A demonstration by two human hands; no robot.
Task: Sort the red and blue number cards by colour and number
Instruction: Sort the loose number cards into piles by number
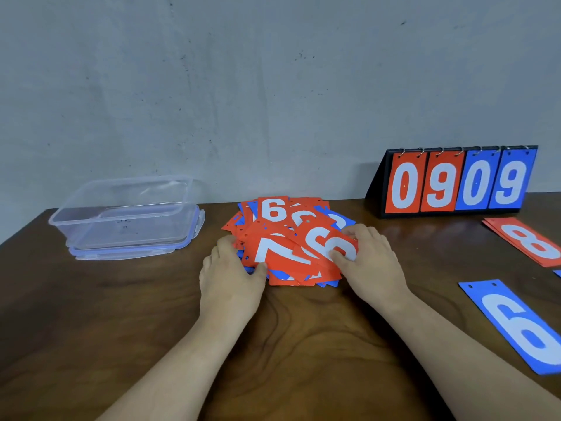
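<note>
The mixed pile [283, 223] of red and blue cards is lying at the middle of the table [303, 344], loosely fanned, with many cards overlapping. The red 6 card [321, 238] on top is being pinched by the right hand [370, 262], with the thumb on the numeral and the fingers curled over the card's far right edge. The pile's left edge is being gripped by the left hand [233, 268], and its thumb is being pressed on the corner of the red 7 card [273, 253].

The cards look thin and slick, so a neighbouring card is likely to be dragged along if the 6 is drawn off flat, and a blue one could be carried into a red stack unnoticed. A 6 is easily being mistaken for a 9 here; only the punched holes at the top settle which way up it goes. If the left hand's hold is slackened, the fan may be pushed apart toward the near edge.

To the right, well apart from the pile, the red 8 cards [528, 241] and the blue 6 card [516, 323] are lying face up, both partly cut off by the frame. The blue one is lying just beside the right forearm and could be swept askew by it. A scoreboard [455, 180] reading 0909 is standing at the back right. A plastic box [127, 208] is sitting on its lid [121, 253] at the left.
</note>
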